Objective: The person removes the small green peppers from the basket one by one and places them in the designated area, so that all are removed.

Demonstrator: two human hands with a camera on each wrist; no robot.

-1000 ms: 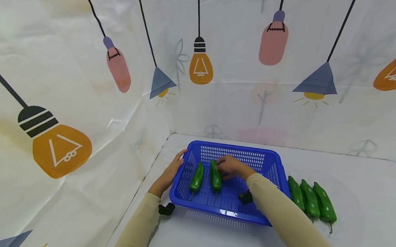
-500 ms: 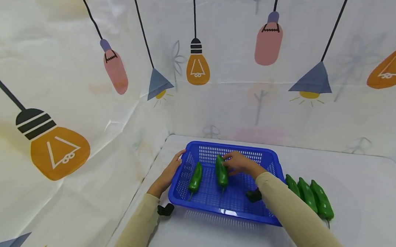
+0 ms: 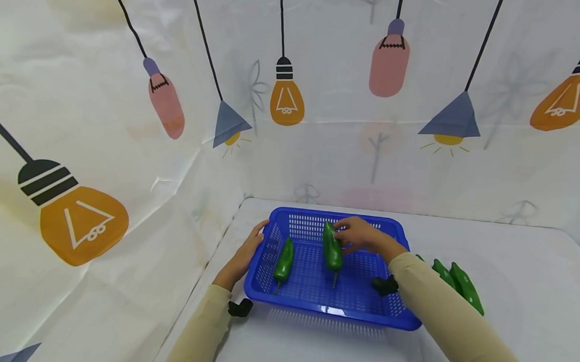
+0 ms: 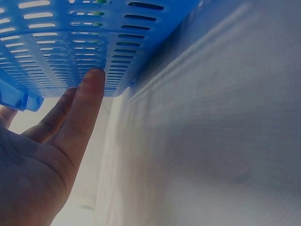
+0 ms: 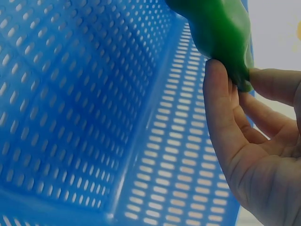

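In the head view, a long green pepper [image 3: 333, 250] is pinched near its upper end by my right hand [image 3: 358, 233], inside a blue plastic basket [image 3: 313, 307]. The right wrist view shows the thumb and fingers [image 5: 218, 99] closed on the tip of that pepper [image 5: 221, 33], above the slotted basket floor. A second green pepper [image 3: 284, 262] lies at the basket's left side. My left hand [image 3: 245, 252] is at the basket's left edge; in the left wrist view its extended fingers [image 4: 84, 113] touch the outer slotted wall [image 4: 61, 52].
Several more green peppers [image 3: 466, 286] lie on the white tabletop [image 3: 519, 266] right of the basket, partly hidden by my right sleeve. Behind and to the left hangs a white sheet [image 3: 330, 156] printed with lamps. Small black straps [image 3: 239, 308] are at both wrists.
My right hand has carried its pepper rightward and slightly farther back within the basket, away from the pepper at left. The left hand stays at the basket's edge.
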